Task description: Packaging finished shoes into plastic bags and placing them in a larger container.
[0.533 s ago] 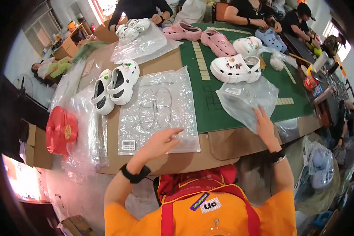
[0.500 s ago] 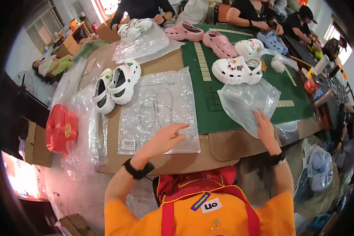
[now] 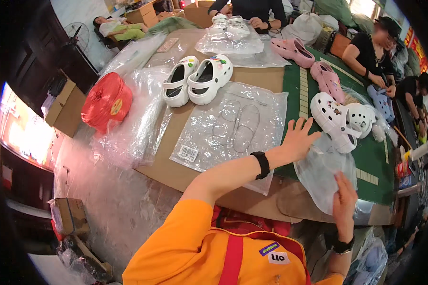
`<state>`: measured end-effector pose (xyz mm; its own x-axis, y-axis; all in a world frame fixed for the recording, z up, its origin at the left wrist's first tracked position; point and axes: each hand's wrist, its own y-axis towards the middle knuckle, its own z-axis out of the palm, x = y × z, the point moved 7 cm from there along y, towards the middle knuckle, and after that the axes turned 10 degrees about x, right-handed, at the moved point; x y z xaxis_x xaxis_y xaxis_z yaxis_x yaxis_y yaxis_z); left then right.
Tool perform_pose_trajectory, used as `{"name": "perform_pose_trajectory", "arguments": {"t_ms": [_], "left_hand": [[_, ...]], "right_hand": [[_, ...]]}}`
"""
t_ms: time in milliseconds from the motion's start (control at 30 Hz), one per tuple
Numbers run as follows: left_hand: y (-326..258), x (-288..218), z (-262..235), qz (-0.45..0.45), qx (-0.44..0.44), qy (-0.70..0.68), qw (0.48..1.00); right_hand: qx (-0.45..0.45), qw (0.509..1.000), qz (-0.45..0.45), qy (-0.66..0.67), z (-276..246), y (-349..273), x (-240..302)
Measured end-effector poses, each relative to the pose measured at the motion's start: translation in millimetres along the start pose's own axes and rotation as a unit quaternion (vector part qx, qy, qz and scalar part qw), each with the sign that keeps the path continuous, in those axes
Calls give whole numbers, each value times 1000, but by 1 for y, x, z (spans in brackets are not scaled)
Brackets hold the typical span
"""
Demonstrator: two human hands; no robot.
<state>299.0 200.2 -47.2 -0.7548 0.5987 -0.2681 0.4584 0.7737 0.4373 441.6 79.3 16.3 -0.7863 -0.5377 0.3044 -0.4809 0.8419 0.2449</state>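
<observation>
My left hand (image 3: 299,138) reaches across the table with its fingers spread, at the left edge of a small frosted plastic bag (image 3: 324,178). Fingers outstretched, my right hand (image 3: 345,202) rests along that bag's right edge; its thumb side is partly hidden. At the bag's far end sits a white clog (image 3: 332,121) with charms, next to another white clog (image 3: 361,118). Under my left forearm lies a larger clear bag (image 3: 235,126) with shoe outlines and a barcode label. Beyond it stands a pair of white clogs, the left one (image 3: 179,83) beside the right one (image 3: 210,80).
A red plastic-wrapped roll (image 3: 107,102) stands at the left among clear plastic sheets (image 3: 142,109). Pink clogs (image 3: 292,51) and a blue clog (image 3: 381,102) lie on the green mat (image 3: 297,85). Across the table, co-workers' hands (image 3: 259,23) are near more clogs.
My left hand has moved right, from above the large clear bag to the small frosted bag, fingers spreading. My right hand stays at that bag's edge. The view has swung left.
</observation>
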Motion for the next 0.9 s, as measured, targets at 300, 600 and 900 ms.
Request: {"name": "perform_pose_trajectory", "arguments": {"t_ms": [300, 600, 900], "left_hand": [[-6, 40, -84, -20, 111, -250, 961], [-51, 205, -190, -195, -23, -310, 930], [-115, 338, -176, -501, 99, 56, 858]], "right_hand": [[7, 997, 9, 80, -66, 43, 62], [-160, 975, -101, -113, -95, 80, 85], [-105, 945, -255, -177, -22, 92, 95]]}}
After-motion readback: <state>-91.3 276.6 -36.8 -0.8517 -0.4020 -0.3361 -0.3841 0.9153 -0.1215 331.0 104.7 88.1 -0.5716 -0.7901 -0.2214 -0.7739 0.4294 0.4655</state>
